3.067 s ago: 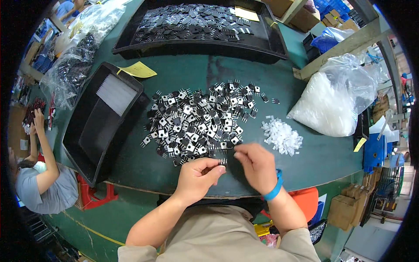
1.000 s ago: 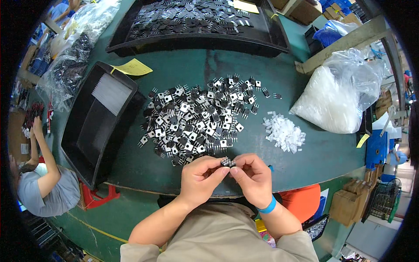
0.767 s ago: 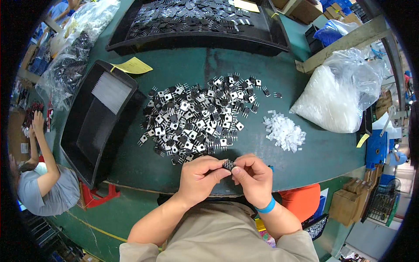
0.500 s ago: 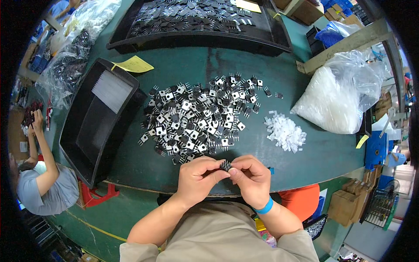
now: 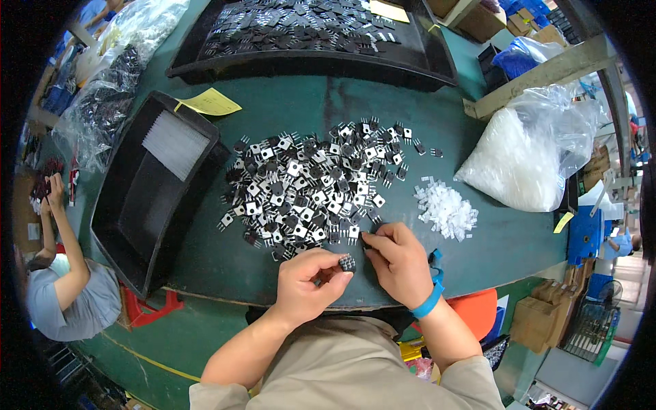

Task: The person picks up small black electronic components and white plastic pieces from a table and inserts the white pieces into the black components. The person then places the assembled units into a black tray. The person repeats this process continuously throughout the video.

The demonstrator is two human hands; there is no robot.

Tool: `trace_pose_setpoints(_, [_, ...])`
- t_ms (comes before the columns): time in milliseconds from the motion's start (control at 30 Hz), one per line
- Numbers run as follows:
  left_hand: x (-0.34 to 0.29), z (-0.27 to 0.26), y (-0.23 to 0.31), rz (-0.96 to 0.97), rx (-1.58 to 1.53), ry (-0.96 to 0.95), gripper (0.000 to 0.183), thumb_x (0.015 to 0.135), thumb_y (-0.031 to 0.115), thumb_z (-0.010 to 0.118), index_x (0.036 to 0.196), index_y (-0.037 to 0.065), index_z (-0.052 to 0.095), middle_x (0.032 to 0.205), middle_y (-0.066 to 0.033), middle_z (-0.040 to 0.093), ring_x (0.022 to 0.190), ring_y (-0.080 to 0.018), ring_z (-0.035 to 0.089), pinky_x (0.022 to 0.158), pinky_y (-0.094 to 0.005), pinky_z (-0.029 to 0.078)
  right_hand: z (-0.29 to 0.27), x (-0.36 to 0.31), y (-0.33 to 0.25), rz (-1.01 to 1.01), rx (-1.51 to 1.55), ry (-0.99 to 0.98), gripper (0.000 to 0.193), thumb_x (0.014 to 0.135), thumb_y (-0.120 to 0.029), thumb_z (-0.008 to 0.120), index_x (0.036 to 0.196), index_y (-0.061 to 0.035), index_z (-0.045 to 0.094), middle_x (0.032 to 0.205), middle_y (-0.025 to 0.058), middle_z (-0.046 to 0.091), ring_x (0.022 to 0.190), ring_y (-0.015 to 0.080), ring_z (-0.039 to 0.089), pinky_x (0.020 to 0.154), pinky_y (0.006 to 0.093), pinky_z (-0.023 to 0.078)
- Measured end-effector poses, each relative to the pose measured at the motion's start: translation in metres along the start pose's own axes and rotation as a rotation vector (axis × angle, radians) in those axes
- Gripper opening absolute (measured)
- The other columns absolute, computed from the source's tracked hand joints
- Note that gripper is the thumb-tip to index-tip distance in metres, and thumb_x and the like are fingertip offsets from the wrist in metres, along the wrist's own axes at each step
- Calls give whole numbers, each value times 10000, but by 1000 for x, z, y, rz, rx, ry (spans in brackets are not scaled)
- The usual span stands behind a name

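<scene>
— Across the green tabletop (image 5: 290,101), from the left?
— See a black bin (image 5: 142,219), then a pile of silver-and-black legged parts (image 5: 301,188).
— Next?
— See the left hand (image 5: 305,281) pinching a small dark bundle (image 5: 348,263) just beside the pile; then the right hand (image 5: 396,258), thumb and forefinger drawn together by its near edge. Can't tell if gripping anything.
— Beyond?
— See loose white pieces (image 5: 445,210), then a clear bag (image 5: 502,164).

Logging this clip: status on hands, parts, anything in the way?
Left hand pinches small dark bundle. Right hand at near edge of parts pile, grip unclear. No obstruction seen between hands.
</scene>
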State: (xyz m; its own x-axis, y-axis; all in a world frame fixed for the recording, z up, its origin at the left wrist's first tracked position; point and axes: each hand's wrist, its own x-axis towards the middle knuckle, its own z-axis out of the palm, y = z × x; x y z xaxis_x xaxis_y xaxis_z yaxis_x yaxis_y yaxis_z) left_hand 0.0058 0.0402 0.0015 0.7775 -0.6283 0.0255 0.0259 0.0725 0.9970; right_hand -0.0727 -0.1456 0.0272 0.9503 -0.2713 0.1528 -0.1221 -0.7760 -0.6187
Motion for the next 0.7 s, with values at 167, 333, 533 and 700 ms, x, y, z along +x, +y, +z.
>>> trace_pose_setpoints(167, [1,0,2,-19,0,-9,229,816,-8,765,1041,-20,724,868,-51,664,680,-74,577,575,-216,441,8,-4,-6,87,-92,83,231,784,-67,758,996,-15,681,901,145,617,810,360,623,688,442,509])
trace_pose_setpoints(333, [3,4,3,-11,44,6,201,833,-7,764,1030,-23,723,864,-44,663,692,-71,576,589,-219,441,3,-10,-11,112,-51,35,213,780,-42,748,969,-28,651,899,166,617,818,388,619,685,459,507])
trace_pose_setpoints(533, [4,14,7,-78,7,6,173,854,-11,751,1025,-20,725,861,-35,660,692,-74,582,592,-219,442,-2,-26,-4,503,703,-5,127,885,23,703,944,-25,601,911,40,618,813,130,598,697,281,494])
trace_pose_setpoints(700, [6,21,11,-121,-59,-50,178,854,-14,753,1030,-23,727,862,-40,667,661,-75,591,560,-215,444,-4,-31,-13,368,1011,96,99,924,37,673,974,-11,602,914,4,612,819,77,556,724,242,479])
